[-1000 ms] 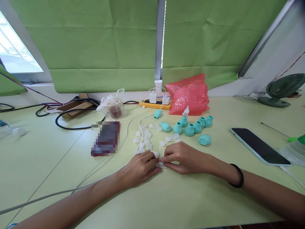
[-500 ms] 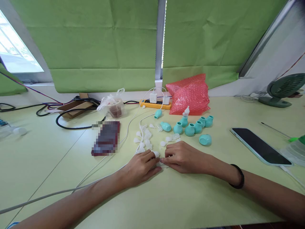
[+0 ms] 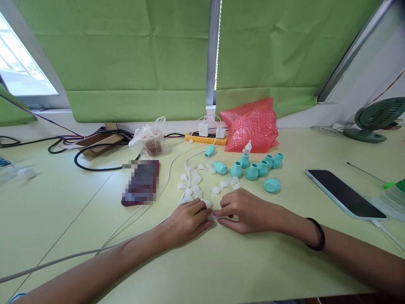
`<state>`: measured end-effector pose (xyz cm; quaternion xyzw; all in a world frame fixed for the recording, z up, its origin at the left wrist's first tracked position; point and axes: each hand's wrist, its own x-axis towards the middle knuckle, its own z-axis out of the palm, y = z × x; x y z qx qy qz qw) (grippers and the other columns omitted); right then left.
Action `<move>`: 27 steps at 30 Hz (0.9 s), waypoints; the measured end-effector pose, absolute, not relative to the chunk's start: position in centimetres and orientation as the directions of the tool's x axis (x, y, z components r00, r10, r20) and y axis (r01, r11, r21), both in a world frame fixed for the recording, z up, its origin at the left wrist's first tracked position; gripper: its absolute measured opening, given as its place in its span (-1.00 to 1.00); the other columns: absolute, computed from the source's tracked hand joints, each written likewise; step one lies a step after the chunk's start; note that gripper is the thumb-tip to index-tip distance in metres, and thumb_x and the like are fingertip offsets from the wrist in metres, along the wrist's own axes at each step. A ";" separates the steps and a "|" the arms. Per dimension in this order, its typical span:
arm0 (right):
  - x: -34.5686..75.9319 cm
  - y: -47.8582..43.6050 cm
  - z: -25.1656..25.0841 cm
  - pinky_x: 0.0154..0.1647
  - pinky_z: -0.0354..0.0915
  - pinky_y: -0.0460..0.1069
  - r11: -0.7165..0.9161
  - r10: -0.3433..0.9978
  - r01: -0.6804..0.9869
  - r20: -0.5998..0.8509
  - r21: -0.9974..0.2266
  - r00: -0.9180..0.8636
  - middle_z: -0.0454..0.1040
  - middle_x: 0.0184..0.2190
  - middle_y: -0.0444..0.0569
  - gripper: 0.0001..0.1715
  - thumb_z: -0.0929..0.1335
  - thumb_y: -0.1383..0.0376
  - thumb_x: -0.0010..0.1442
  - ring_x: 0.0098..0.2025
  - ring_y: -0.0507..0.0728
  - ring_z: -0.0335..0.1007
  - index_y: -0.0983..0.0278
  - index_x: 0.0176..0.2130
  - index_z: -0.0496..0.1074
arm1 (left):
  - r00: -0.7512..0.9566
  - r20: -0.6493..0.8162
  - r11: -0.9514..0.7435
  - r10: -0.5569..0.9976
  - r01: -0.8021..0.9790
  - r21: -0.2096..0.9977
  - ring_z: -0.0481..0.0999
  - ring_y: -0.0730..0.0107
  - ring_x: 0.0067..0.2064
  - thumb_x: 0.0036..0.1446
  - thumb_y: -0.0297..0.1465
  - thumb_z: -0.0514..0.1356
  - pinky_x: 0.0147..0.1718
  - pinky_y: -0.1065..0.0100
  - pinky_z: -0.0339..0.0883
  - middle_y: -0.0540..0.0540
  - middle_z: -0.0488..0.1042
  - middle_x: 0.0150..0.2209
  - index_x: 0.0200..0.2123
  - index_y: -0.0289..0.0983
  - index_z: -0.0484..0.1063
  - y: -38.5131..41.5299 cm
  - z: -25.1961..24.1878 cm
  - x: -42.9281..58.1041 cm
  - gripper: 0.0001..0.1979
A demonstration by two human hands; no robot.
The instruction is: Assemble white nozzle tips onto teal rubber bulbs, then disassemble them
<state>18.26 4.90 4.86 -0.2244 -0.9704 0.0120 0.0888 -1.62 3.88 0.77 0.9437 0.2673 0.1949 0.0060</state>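
My left hand [image 3: 186, 219] and my right hand [image 3: 245, 209] meet at the middle of the pale green table [image 3: 221, 261], fingertips pinched together on a small clear plastic piece [image 3: 215, 216]. A white silicone tip [image 3: 207, 204] pokes out past my left fingers. Just beyond my hands lie several loose white and clear tips [image 3: 193, 183]. Farther back stand several teal rubber bulbs [image 3: 253, 171], one of them fitted with a clear nozzle [image 3: 246, 148], and a teal bulb [image 3: 272, 185] lies on its side near my right hand.
A phone [image 3: 344, 193] lies at the right, a dark blurred flat object [image 3: 141, 182] at the left. A white cable [image 3: 95, 249] crosses under my left arm. A pink bubble-wrap bag [image 3: 251, 124], a power strip [image 3: 205, 137], a plastic bag [image 3: 148, 141] and a fan [image 3: 370, 118] sit at the back.
My right hand's fingers have curled and shifted slightly on the small piece; both hands stay in the same place.
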 end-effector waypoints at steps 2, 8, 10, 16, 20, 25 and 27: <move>18.1 4.8 4.8 -0.57 -0.11 -0.10 0.901 0.432 0.429 0.176 -0.060 -0.884 0.20 -0.70 -0.17 -0.81 0.23 0.36 0.04 -0.61 -0.05 0.03 0.26 -0.46 0.42 | 0.782 0.367 -0.858 0.504 0.501 0.110 0.28 0.39 -0.40 0.17 -0.34 -0.06 -0.46 0.38 0.24 -0.12 0.34 -0.42 -0.34 -0.36 0.34 3.9 0.7 -1.6 -0.74; 18.0 4.8 4.5 -0.58 -0.12 -0.10 0.914 0.403 0.403 0.202 -0.044 -0.892 0.18 -0.72 -0.19 -0.80 0.23 0.38 0.04 -0.62 -0.06 0.01 0.29 -0.53 0.39 | 0.782 0.374 -0.860 0.499 0.501 0.101 0.29 0.41 -0.40 0.17 -0.33 -0.06 -0.46 0.40 0.23 -0.12 0.34 -0.42 -0.33 -0.37 0.34 3.9 0.7 -1.6 -0.74; 18.1 5.0 4.4 -0.57 -0.11 -0.09 0.920 0.385 0.391 0.217 -0.013 -0.897 0.20 -0.70 -0.17 -0.80 0.23 0.37 0.05 -0.61 -0.05 0.05 0.29 -0.51 0.39 | 0.782 0.373 -0.859 0.500 0.501 0.100 0.29 0.40 -0.40 0.17 -0.33 -0.06 -0.47 0.40 0.23 -0.12 0.34 -0.43 -0.34 -0.37 0.35 3.9 0.7 -1.6 -0.73; 18.4 5.3 4.7 -0.54 -0.08 -0.08 0.925 0.367 0.380 0.210 0.023 -0.906 0.30 -0.62 -0.12 -0.80 0.22 0.36 0.06 -0.53 -0.01 0.15 0.26 -0.31 0.40 | 0.783 0.373 -0.860 0.498 0.500 0.101 0.29 0.39 -0.40 0.17 -0.33 -0.06 -0.45 0.38 0.25 -0.13 0.35 -0.43 -0.35 -0.38 0.36 3.9 0.8 -1.6 -0.72; 18.3 5.0 5.1 -0.53 -0.05 -0.10 0.914 0.406 0.405 0.147 -0.035 -0.902 0.29 -0.65 -0.14 -0.79 0.22 0.37 0.04 -0.55 -0.02 0.14 0.24 -0.32 0.41 | 0.780 0.384 -0.862 0.494 0.498 0.098 0.30 0.39 -0.40 0.17 -0.32 -0.07 -0.45 0.39 0.25 -0.13 0.36 -0.43 -0.35 -0.38 0.36 4.0 0.7 -1.6 -0.70; 18.2 4.7 5.5 -0.53 -0.05 -0.09 0.902 0.431 0.429 0.123 -0.042 -0.894 0.32 -0.63 -0.12 -0.77 0.22 0.38 0.04 -0.55 -0.01 0.16 0.25 -0.30 0.42 | 0.775 0.380 -0.855 0.505 0.509 0.100 0.31 0.39 -0.40 0.17 -0.31 -0.07 -0.45 0.38 0.27 -0.13 0.36 -0.43 -0.35 -0.38 0.37 4.0 0.6 -1.5 -0.70; 18.2 4.6 5.6 -0.54 -0.06 -0.09 0.902 0.432 0.430 0.127 -0.045 -0.893 0.33 -0.63 -0.12 -0.77 0.23 0.38 0.03 -0.55 -0.01 0.17 0.25 -0.30 0.42 | 0.777 0.376 -0.857 0.505 0.505 0.105 0.31 0.39 -0.40 0.17 -0.32 -0.06 -0.44 0.37 0.27 -0.13 0.36 -0.43 -0.37 -0.38 0.36 4.0 0.6 -1.5 -0.71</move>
